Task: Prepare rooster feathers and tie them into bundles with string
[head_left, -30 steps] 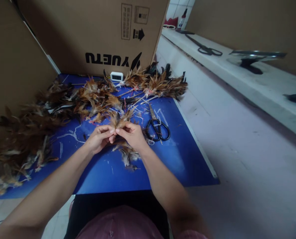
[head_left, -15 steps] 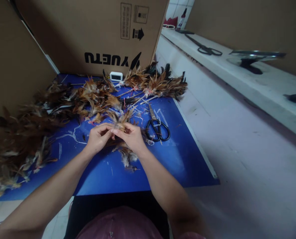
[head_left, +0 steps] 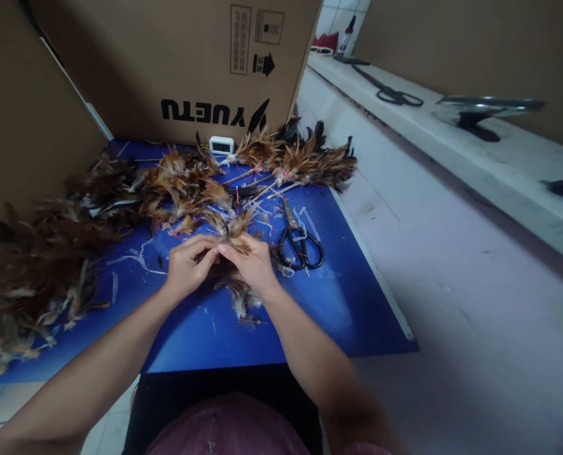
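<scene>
Between my two hands is a small bunch of brown feathers (head_left: 231, 229), its tips pointing away from me. My left hand (head_left: 189, 265) pinches the base of the bunch from the left, thumb toward the middle. From the other side my right hand (head_left: 251, 262) closes on the same bunch, its thumb almost touching the left one. My fingers hide the feathers' lower ends. Beneath the hands, more loose feathers (head_left: 243, 300) lie on the blue tabletop (head_left: 205, 344). Black-handled scissors (head_left: 300, 240) rest just right of my right hand, blades pointing away.
Feather piles (head_left: 48, 259) cover the left side, and tied feather bundles (head_left: 304, 158) lie at the back. A small white digital display (head_left: 221, 145) stands before a cardboard box (head_left: 177, 57). On the right-hand ledge (head_left: 433, 133) sits another pair of scissors (head_left: 395, 95). White string scraps (head_left: 141, 256) are scattered about.
My hands have shifted very slightly around the feather bunch, the thumbs moving a little to the right. Everything else stays in place.
</scene>
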The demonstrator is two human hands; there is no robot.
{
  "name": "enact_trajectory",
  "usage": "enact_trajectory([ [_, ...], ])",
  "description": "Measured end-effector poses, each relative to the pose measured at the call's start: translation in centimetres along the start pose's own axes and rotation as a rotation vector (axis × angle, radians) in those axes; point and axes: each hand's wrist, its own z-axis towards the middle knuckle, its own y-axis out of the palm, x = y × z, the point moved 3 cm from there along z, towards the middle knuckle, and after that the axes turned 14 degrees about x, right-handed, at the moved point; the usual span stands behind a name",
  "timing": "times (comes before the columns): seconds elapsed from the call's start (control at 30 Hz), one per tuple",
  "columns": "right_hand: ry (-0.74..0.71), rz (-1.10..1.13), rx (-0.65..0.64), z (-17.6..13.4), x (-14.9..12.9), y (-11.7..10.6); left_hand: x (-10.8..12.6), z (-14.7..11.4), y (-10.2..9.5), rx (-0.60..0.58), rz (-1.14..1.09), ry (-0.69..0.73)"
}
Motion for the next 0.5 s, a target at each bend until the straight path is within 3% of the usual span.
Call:
enact_trajectory([
  [0.33,0.141,0.083,-0.025,-0.31,-0.24,0.19,-0.23,-0.36,-0.09,0.035,0.115,0.117],
  [0.5,0.145,0.095,-0.015,-0.29,-0.24,0.21,-0.33,-0.52,-0.12,0.051,0.141,0.171],
])
